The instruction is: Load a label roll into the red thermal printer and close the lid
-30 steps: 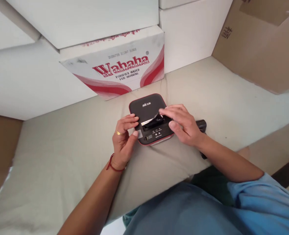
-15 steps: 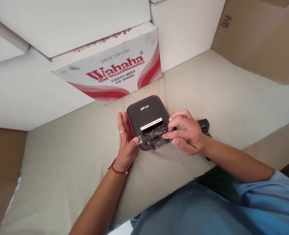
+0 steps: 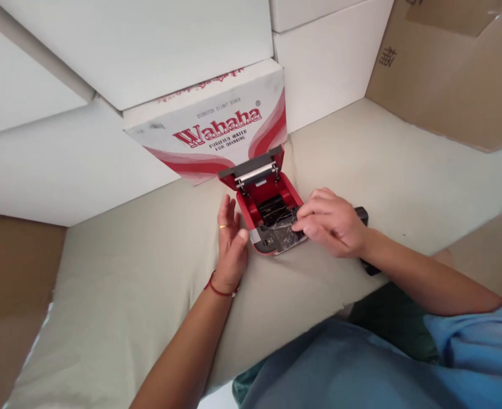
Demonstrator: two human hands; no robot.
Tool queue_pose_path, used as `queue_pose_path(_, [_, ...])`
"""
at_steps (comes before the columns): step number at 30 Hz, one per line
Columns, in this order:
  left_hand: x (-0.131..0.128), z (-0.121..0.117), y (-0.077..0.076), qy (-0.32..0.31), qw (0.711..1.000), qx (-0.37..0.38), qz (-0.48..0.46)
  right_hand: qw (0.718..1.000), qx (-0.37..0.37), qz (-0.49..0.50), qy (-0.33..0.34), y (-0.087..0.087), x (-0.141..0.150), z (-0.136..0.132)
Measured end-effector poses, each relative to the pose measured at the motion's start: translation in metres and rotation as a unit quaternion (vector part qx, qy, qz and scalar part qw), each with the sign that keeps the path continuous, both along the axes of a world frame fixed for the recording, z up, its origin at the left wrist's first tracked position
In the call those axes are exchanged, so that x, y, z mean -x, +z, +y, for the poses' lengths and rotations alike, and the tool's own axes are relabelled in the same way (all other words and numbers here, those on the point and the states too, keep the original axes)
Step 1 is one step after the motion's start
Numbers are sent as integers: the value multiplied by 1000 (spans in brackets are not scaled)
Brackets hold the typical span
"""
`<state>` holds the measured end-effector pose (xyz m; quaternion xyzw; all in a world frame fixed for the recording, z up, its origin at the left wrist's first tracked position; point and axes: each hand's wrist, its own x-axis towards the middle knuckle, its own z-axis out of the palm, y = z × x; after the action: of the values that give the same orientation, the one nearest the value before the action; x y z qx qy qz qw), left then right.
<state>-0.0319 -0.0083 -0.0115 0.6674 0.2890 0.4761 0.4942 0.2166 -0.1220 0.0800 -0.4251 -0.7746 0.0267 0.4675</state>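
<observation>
A small black-and-red label printer sits on the cloth-covered surface with its lid raised. Inside the lid a metallic roller shows, above a red-walled bay. Clear crinkled plastic film covers part of the printer's front panel. My right hand is closed, its thumb and fingers pinching at the film near the printer's right front corner; the fingertips are partly hidden. My left hand rests along the printer's left side, fingers stretched out and thumb near the front left corner.
A Wahaha water carton stands right behind the printer, among white boxes. Brown cardboard boxes are at the right and left. A black object lies behind my right wrist, partly hidden.
The printer's lid has swung up from closed, baring the bay inside. My right hand's fingers have drawn together at the film. The view has shifted a little.
</observation>
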Motion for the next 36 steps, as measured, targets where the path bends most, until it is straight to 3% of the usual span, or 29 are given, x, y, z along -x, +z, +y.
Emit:
queue_pose_path(3, [-3,0,6,186,980,35,-57,985,161,54,-31,24,-1,15])
queue_pose_path(5, [-4,0,9,261,961,70,-61,969,242,23,-44,39,-1,34])
queue_pose_path(8, [-1,-1,11,245,965,89,-33,948,288,-126,-52,54,3,66])
queue_pose_path(11, [2,-2,11,209,974,82,12,904,318,-274,-76,60,15,89])
queue_pose_path(15, [5,-1,10,177,980,76,59,851,364,-370,-71,68,23,94])
queue_pose_path(18, [5,2,8,159,981,87,73,883,358,-301,-43,82,13,75])
queue_pose_path(20, [5,3,5,151,981,95,72,925,329,-188,-27,93,-3,53])
queue_pose_path(22, [5,3,3,146,982,102,67,947,313,-55,-39,102,-22,28])
queue_pose_path(26, [4,3,0,153,981,105,48,928,338,134,-80,106,-54,-9])
queue_pose_path(29, [1,5,0,170,980,96,34,931,346,83,-79,100,-51,-6])
queue_pose_path(33, [-1,8,5,194,978,51,55,949,290,-123,-31,83,-11,39])
queue_pose_path(36, [1,6,10,211,971,21,107,908,285,-293,-91,66,23,77])
